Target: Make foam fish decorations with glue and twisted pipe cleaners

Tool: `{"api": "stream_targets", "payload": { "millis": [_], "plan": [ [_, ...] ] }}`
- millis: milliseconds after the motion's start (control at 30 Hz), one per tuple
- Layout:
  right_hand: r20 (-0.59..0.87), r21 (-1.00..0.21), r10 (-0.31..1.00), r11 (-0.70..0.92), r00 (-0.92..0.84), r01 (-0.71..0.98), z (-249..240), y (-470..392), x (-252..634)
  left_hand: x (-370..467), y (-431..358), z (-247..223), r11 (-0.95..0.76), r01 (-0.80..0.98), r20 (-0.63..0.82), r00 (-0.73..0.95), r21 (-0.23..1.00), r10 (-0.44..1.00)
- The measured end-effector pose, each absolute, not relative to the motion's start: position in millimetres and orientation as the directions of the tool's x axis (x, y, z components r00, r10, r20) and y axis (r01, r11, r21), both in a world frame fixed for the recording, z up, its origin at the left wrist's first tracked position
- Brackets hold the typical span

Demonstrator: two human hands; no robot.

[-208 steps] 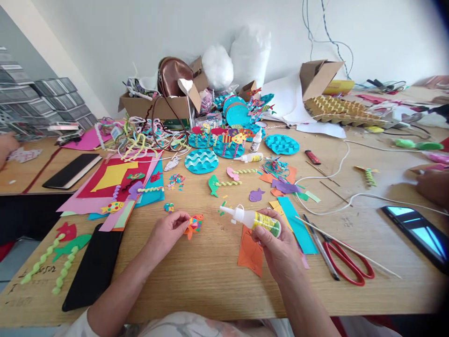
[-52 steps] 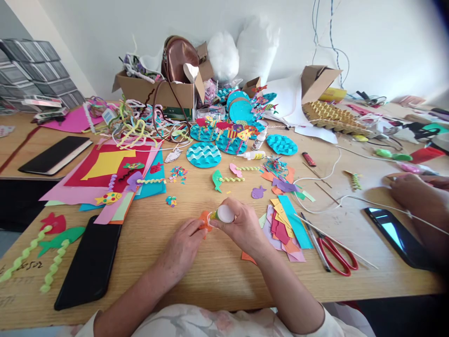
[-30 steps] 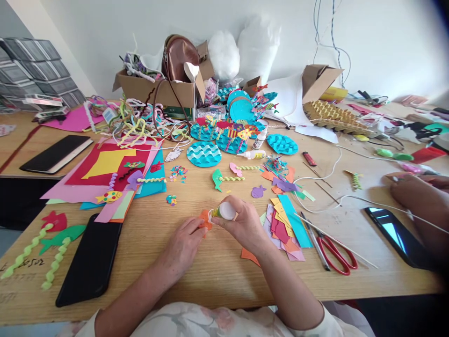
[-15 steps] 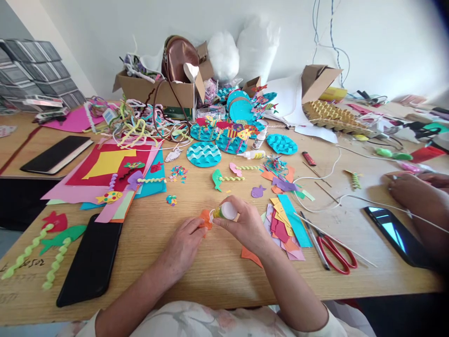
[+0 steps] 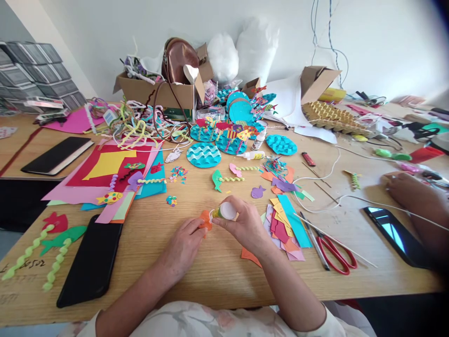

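Observation:
Between the fingertips of my left hand (image 5: 184, 245) is a small orange paper piece (image 5: 206, 221) near the table's middle. My right hand (image 5: 247, 223) grips a glue bottle (image 5: 227, 211), tilted with its nozzle against the orange piece. Part of that piece is hidden by my fingers. Beyond my hands lie a green paper fish (image 5: 217, 180) on a twisted stem and a purple paper fish (image 5: 258, 192). Small coloured paper dots (image 5: 171, 201) sit to the upper left of my left hand.
Paper scraps (image 5: 280, 224), red-handled scissors (image 5: 335, 252) and a phone (image 5: 394, 234) are on the right. Another person's hand (image 5: 403, 189) rests at the right edge. A black phone (image 5: 91, 262) and stacked coloured sheets (image 5: 80, 171) are on the left. Blue wavy discs (image 5: 203, 155) stand farther back.
The person's hands at the right edge have shifted slightly, with one now less visible. My own hands and the glue bottle have barely moved.

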State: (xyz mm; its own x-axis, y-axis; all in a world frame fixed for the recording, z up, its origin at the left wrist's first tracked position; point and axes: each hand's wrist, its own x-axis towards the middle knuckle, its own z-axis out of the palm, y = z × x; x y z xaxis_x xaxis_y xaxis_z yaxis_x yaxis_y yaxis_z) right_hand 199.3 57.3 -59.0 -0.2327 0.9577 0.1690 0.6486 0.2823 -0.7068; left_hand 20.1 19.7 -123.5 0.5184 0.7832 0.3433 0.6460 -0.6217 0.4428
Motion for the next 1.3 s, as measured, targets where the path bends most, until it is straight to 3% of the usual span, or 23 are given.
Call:
{"api": "stream_targets", "payload": {
  "millis": [767,1300],
  "plan": [
    [0.259,-0.681,0.941,0.337,-0.217,0.650,-65.6,57.6,194.9,20.9,19.4,-120.9,-0.621,0.650,0.348,0.514,0.438,0.784],
    [0.234,-0.710,0.950,0.312,-0.206,0.632,-61.9,56.9,197.2,20.4,19.7,-119.0,-0.610,0.650,0.332,0.512,0.452,0.792]
  ]
}}
